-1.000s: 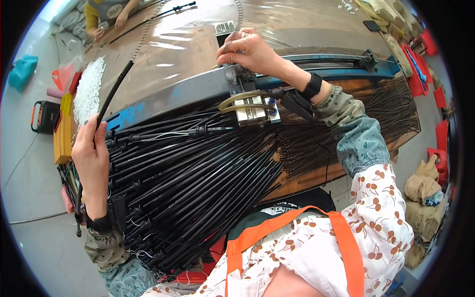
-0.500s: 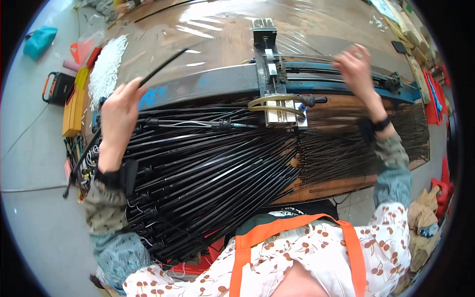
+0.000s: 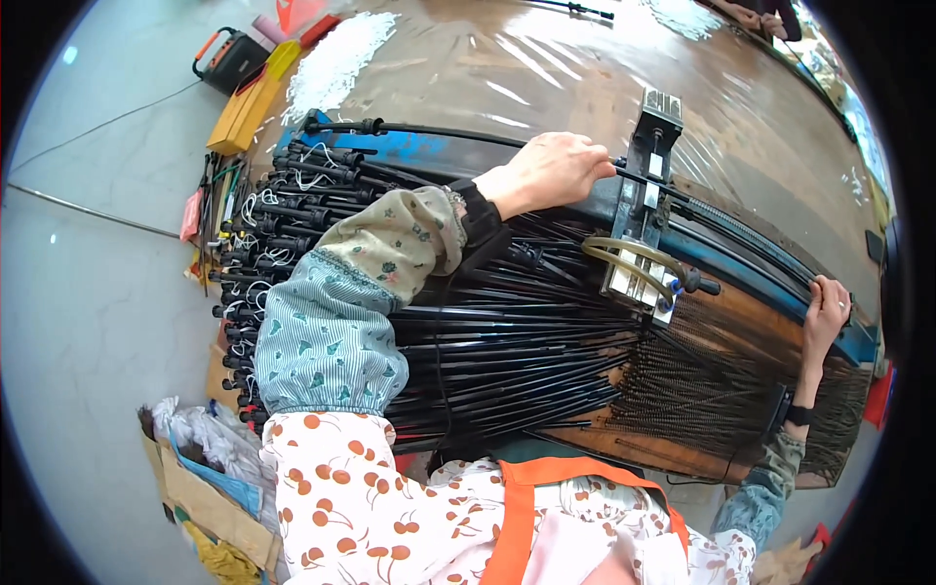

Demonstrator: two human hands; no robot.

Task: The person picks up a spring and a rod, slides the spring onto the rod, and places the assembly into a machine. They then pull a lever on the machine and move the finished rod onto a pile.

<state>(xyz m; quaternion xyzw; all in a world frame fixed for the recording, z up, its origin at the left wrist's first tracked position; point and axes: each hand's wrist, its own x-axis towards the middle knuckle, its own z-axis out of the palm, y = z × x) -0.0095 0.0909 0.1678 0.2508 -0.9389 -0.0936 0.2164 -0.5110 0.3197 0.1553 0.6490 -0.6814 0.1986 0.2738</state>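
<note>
A long black rod (image 3: 448, 133) lies along the blue metal rail (image 3: 409, 146). My left hand (image 3: 561, 171) is closed round it, fingertips pinching just left of the upright clamp block (image 3: 646, 175). To the right of the block, a long coil spring (image 3: 741, 222) runs in line with the rod above the rail. My right hand (image 3: 827, 310) is closed at the spring's far right end; its fingertips partly hide what they grip. Below the clamp sits a silver valve block (image 3: 639, 288) with looped tan hoses and a black knob.
Many black rods (image 3: 507, 336) with white cords lie stacked below the rail. Dark springs (image 3: 721, 380) cover the board at right. White small pieces (image 3: 341, 63) are heaped at the far left, near a yellow box (image 3: 237, 122). Another person's hands (image 3: 760, 21) show at the top right.
The view has shifted left. My left hand has brought the rod from the left end to the clamp, laying it along the rail. My right hand has moved to the rail's right end.
</note>
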